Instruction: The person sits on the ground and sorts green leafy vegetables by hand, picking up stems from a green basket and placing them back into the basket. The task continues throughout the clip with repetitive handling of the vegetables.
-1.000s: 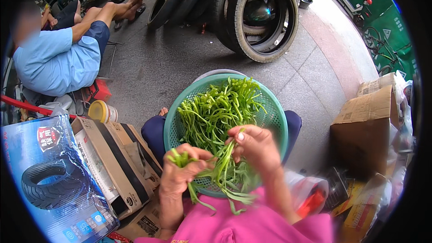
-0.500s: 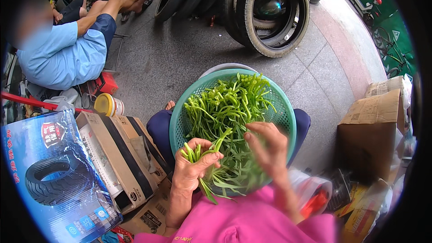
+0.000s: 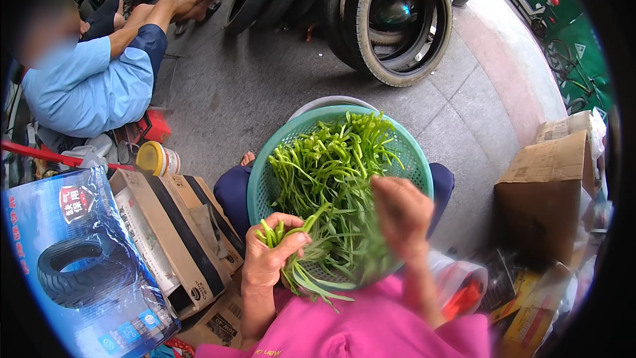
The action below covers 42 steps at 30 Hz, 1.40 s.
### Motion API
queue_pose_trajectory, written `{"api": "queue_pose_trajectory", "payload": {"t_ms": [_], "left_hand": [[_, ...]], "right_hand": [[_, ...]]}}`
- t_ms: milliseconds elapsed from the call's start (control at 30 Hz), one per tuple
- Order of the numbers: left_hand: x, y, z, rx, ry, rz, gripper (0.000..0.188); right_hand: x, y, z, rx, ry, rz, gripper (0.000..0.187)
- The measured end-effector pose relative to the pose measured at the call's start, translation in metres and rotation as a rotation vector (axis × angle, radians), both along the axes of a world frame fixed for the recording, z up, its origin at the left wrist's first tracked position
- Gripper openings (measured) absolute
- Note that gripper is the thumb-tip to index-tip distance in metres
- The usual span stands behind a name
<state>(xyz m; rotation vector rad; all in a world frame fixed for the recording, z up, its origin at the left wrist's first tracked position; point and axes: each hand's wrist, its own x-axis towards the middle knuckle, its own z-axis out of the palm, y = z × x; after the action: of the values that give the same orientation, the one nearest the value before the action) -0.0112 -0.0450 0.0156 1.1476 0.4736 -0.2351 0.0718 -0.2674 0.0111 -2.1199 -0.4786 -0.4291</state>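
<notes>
A green plastic colander (image 3: 262, 166) rests on my lap, heaped with water spinach (image 3: 331, 152), cut stem ends toward the far side and narrow leaves toward me. My left hand (image 3: 268, 255) is closed around a small bunch of water spinach stems (image 3: 265, 233) at the colander's near left rim. Leaves of that bunch hang down below my fingers toward my pink shirt. Over the right part of the colander is my right hand (image 3: 403, 217), its fingers curled and smeared by motion. Whether it holds anything is not visible.
Tyres (image 3: 404, 23) stand ahead on the paved floor. A person in a light blue shirt (image 3: 93, 86) sits at the left. Near my left lie a blue tyre box (image 3: 86, 258) and cardboard boxes (image 3: 172, 225). An open carton (image 3: 546, 192) and plastic bags (image 3: 457, 285) are at the right.
My right hand has curled from a more open pose and lifted slightly, staying over the right side. My left hand keeps the bunch and has shifted slightly left and down.
</notes>
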Motion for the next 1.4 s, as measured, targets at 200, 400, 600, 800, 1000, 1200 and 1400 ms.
{"api": "queue_pose_trajectory", "payload": {"t_ms": [200,400,600,800,1000,1200,1400], "left_hand": [[-0.005,0.015,-0.002,-0.221,0.015,0.155,0.026],[0.000,0.008,0.003,-0.396,0.129,0.189,0.022],[-0.003,0.000,0.012,-0.171,0.011,0.128,0.019],[0.003,-0.011,0.017,0.166,-0.113,0.047,0.016],[-0.001,-0.013,0.015,0.267,-0.184,-0.047,0.014],[-0.003,-0.013,0.005,0.422,-0.203,-0.211,0.023],[0.001,-0.021,0.013,0.210,-0.193,-0.249,0.018]], "right_hand": [[0.071,-0.043,-0.007,0.445,0.149,-0.445,0.018],[0.149,-0.092,-0.096,0.007,0.474,-0.072,0.022],[0.112,-0.044,-0.019,0.020,0.316,-0.220,0.019],[0.039,0.017,0.045,-0.283,-0.287,0.559,0.041],[0.023,0.024,0.035,-0.463,-0.472,0.667,0.035],[0.015,0.029,0.022,-0.320,-0.294,0.633,0.023],[0.003,0.021,0.010,0.242,0.116,0.224,0.013]]}}
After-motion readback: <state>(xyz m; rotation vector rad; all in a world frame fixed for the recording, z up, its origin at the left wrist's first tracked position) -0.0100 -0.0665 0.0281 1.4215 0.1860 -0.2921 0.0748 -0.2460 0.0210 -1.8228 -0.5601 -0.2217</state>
